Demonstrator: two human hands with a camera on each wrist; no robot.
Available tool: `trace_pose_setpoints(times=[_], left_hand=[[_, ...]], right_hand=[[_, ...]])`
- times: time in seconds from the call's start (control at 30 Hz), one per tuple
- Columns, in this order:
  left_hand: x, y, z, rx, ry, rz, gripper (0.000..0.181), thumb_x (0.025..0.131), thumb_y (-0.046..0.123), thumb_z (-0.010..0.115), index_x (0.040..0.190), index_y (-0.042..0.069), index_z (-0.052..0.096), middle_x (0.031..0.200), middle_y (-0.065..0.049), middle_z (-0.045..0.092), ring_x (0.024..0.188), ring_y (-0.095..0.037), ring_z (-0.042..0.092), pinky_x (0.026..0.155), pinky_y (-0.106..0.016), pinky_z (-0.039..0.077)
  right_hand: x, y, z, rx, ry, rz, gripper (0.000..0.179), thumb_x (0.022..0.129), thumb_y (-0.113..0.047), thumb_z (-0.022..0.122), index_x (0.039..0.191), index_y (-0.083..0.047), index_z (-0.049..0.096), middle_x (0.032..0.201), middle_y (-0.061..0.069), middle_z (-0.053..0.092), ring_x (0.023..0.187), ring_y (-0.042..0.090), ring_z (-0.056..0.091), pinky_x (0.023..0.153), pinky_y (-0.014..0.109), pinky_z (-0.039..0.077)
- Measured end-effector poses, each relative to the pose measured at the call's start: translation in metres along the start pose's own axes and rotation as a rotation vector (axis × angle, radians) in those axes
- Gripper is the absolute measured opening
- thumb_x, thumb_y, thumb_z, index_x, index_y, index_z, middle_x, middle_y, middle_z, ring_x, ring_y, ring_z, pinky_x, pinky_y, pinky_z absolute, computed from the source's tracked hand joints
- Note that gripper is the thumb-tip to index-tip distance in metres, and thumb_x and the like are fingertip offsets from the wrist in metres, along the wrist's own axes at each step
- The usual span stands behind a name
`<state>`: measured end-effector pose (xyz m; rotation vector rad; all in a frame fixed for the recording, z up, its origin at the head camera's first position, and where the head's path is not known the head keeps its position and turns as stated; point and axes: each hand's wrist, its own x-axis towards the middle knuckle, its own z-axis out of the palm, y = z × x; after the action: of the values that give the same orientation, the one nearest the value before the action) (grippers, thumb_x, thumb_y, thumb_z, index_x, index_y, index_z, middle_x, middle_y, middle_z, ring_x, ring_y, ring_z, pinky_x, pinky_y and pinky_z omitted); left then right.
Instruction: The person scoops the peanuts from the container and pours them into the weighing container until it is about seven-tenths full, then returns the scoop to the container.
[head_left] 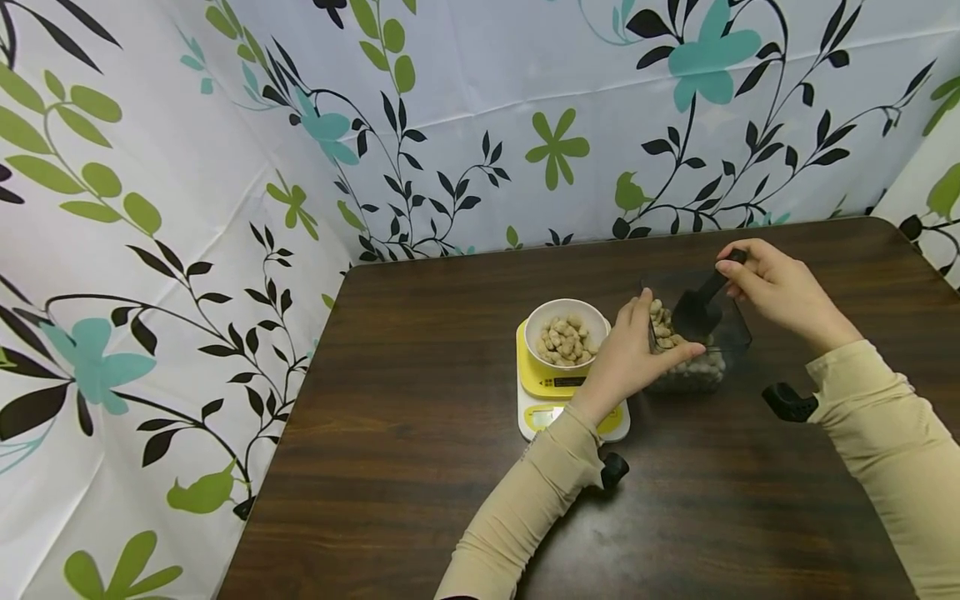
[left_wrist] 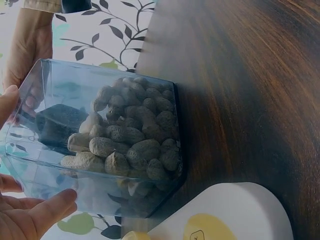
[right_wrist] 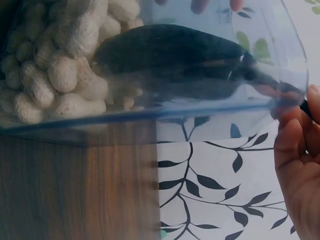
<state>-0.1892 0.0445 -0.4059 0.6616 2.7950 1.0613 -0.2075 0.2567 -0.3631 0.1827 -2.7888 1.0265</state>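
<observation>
My left hand (head_left: 633,354) grips the near left side of a clear plastic container (head_left: 738,333), thumb along the front rim and fingers on the left wall. Unshelled peanuts (left_wrist: 142,120) fill its lower part. By its handle, my right hand (head_left: 776,292) holds a black scoop (head_left: 693,317), tilted with its blade down inside the container. In the right wrist view the scoop (right_wrist: 170,57) reaches the peanuts (right_wrist: 62,75) behind the clear wall. Left of the container, a white bowl (head_left: 531,337) of peanuts (head_left: 566,340) sits on a yellow and white kitchen scale (head_left: 527,377).
Everything stands on a dark wooden table (head_left: 420,433) with rounded corners. A patterned curtain (head_left: 465,108) hangs behind its far edge and along the left side. The scale's display is partly hidden by my left wrist.
</observation>
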Motion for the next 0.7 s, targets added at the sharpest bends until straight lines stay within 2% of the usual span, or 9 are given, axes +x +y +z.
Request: trace_pose_setpoints(times=[0.1,0.27,0.37,0.57,0.7], left_hand=[[0.0,0.0,0.0,-0.007,0.001,0.005,0.092,0.082,0.063,0.056,0.151,0.021,0.011,0.153,-0.006,0.026,0.138,-0.018,0.035,0.106,-0.034,0.04],[0.001,-0.001,0.001,-0.001,0.001,0.007,0.092,0.082,0.063,0.055,0.151,0.021,0.011,0.154,-0.006,0.026,0.138,-0.018,0.035,0.105,-0.034,0.04],[0.001,-0.001,0.002,-0.002,-0.003,0.007,0.092,0.082,0.063,0.055,0.151,0.022,0.01,0.154,-0.005,0.025,0.137,-0.017,0.035,0.105,-0.033,0.04],[0.001,0.0,0.002,0.014,0.002,0.007,0.092,0.082,0.063,0.055,0.151,0.021,0.011,0.153,-0.007,0.027,0.136,-0.019,0.037,0.104,-0.034,0.041],[0.0,-0.001,0.001,0.014,0.004,0.01,0.092,0.083,0.063,0.055,0.151,0.02,0.011,0.153,-0.007,0.027,0.135,-0.019,0.039,0.103,-0.034,0.042]], right_hand=[[0.0,0.0,0.003,-0.013,0.036,0.008,0.044,0.097,-0.045,0.041,0.116,-0.006,0.051,0.073,0.011,0.064,0.053,0.008,0.047,0.047,0.028,0.033],[-0.001,-0.002,0.011,-0.003,0.017,0.021,0.051,0.096,-0.048,0.039,0.119,-0.004,0.048,0.076,0.014,0.065,0.051,0.014,0.044,0.047,0.029,0.032],[-0.003,-0.003,0.015,0.007,0.004,0.001,0.048,0.097,-0.047,0.041,0.12,-0.005,0.048,0.082,0.015,0.064,0.057,0.011,0.048,0.049,0.029,0.034],[-0.007,-0.006,0.016,0.015,-0.035,-0.084,0.034,0.098,-0.034,0.044,0.122,-0.009,0.048,0.084,0.016,0.061,0.06,0.003,0.047,0.051,0.026,0.035],[-0.011,-0.005,0.015,0.016,-0.063,-0.094,0.031,0.099,-0.029,0.043,0.124,-0.009,0.046,0.085,0.018,0.063,0.063,0.0,0.051,0.055,0.023,0.039]])
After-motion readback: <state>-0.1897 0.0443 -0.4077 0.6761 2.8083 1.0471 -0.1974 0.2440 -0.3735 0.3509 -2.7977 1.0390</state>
